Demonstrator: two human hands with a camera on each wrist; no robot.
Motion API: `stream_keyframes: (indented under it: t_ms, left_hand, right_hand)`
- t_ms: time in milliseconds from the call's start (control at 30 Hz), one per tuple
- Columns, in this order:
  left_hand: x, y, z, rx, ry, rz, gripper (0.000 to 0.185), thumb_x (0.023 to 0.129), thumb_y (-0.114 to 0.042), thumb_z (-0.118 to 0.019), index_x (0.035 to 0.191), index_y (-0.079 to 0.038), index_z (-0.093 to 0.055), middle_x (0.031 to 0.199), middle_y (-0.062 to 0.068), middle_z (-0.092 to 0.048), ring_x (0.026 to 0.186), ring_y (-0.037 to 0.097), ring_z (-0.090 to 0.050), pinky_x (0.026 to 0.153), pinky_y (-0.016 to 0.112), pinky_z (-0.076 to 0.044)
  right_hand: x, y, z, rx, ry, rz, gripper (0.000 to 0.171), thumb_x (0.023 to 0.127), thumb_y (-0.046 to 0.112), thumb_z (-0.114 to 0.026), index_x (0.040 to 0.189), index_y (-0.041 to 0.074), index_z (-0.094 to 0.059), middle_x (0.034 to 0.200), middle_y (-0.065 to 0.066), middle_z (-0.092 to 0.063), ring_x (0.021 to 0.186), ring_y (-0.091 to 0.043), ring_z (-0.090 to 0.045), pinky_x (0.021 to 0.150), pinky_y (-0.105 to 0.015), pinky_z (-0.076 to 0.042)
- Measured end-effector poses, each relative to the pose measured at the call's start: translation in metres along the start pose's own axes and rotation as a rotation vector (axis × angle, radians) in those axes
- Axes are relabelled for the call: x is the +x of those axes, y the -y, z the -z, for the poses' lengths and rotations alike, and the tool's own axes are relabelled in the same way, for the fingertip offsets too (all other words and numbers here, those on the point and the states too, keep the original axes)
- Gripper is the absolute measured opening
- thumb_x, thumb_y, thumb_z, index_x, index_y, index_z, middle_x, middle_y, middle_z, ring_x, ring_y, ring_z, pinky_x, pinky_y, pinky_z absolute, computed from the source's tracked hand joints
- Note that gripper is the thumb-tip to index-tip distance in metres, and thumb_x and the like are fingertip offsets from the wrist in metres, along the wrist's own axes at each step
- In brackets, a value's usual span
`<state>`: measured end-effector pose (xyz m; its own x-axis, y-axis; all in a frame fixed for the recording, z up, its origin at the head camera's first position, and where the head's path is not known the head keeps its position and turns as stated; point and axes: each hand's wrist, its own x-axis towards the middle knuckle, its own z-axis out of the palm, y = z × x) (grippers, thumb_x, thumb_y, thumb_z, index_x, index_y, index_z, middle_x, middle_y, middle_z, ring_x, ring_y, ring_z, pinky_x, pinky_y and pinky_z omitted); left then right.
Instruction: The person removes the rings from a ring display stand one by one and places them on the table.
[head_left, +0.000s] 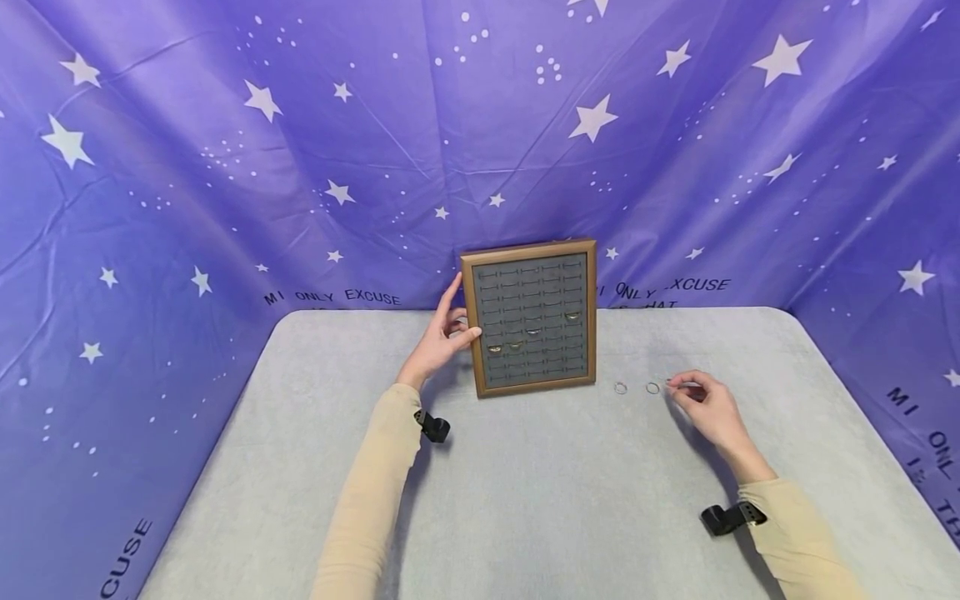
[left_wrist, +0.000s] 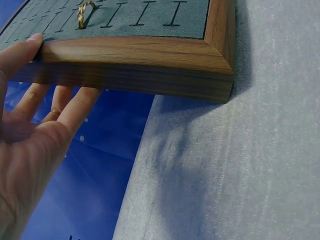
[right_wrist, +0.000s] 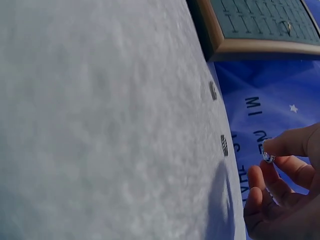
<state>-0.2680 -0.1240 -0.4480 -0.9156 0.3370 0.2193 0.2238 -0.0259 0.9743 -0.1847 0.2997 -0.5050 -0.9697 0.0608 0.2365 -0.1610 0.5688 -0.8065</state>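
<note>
A wood-framed ring display board (head_left: 528,317) stands tilted back at the far middle of the table, with a few gold rings (head_left: 514,345) in its grey slots. My left hand (head_left: 459,321) holds its left edge, thumb (left_wrist: 20,50) on the front of the frame (left_wrist: 135,65) and fingers (left_wrist: 65,105) behind it. To the right of the board, my right hand (head_left: 678,385) pinches a small silver ring (right_wrist: 268,157) between thumb and forefinger just above the table. Two more rings (head_left: 620,387) (head_left: 652,387) lie on the cloth between that hand and the board; the right wrist view shows these rings (right_wrist: 213,90) (right_wrist: 224,145) edge-on.
The grey cloth table (head_left: 525,500) is backed and flanked by a purple star-print curtain (head_left: 300,167) that hangs close behind the board. Black wrist-camera mounts (head_left: 433,427) (head_left: 731,517) sit on both beige sleeves.
</note>
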Motion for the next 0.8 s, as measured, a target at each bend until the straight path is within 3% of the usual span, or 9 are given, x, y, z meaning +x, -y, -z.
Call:
stream_keyframes:
  t_ms: [300, 533, 633, 800]
  left_hand:
    - [0.0, -0.001, -0.001, 0.011, 0.001, -0.024, 0.092, 0.09, 0.007, -0.062, 0.157, -0.024, -0.008, 0.105, 0.011, -0.055, 0.085, 0.019, -0.056, 0.071, 0.033, -0.055]
    - [0.007, 0.024, 0.005, 0.014, -0.012, -0.039, 0.093, 0.09, 0.005, -0.063, 0.156, -0.035, -0.01, 0.108, 0.016, -0.058, 0.087, 0.022, -0.059, 0.071, 0.028, -0.054]
    - [0.008, 0.028, 0.005, 0.027, -0.012, -0.062, 0.093, 0.09, 0.003, -0.064, 0.155, -0.039, -0.012, 0.108, 0.015, -0.059, 0.087, 0.021, -0.059, 0.071, 0.028, -0.054]
    - [0.007, 0.024, 0.004, 0.026, -0.008, -0.049, 0.093, 0.09, 0.002, -0.065, 0.156, -0.037, -0.011, 0.106, 0.014, -0.058, 0.087, 0.023, -0.057, 0.071, 0.03, -0.053]
  right_hand:
    - [0.005, -0.012, 0.005, -0.024, 0.006, -0.001, 0.009, 0.085, -0.004, -0.063, 0.093, -0.008, -0.065, 0.08, -0.006, -0.064, 0.072, 0.006, -0.052, 0.059, -0.01, -0.04]
    - [0.007, -0.016, 0.012, -0.063, 0.021, -0.026, 0.011, 0.086, -0.001, -0.063, 0.094, -0.008, -0.065, 0.077, -0.003, -0.061, 0.07, 0.005, -0.049, 0.06, -0.012, -0.038]
    - [0.007, -0.018, 0.013, -0.101, 0.019, -0.028, 0.01, 0.085, -0.001, -0.064, 0.093, -0.007, -0.066, 0.076, -0.002, -0.06, 0.068, 0.002, -0.048, 0.059, -0.013, -0.037]
    - [0.008, -0.022, 0.016, -0.166, 0.031, -0.028, 0.01, 0.085, 0.0, -0.063, 0.092, -0.006, -0.067, 0.076, -0.005, -0.06, 0.066, -0.002, -0.046, 0.057, -0.018, -0.036]
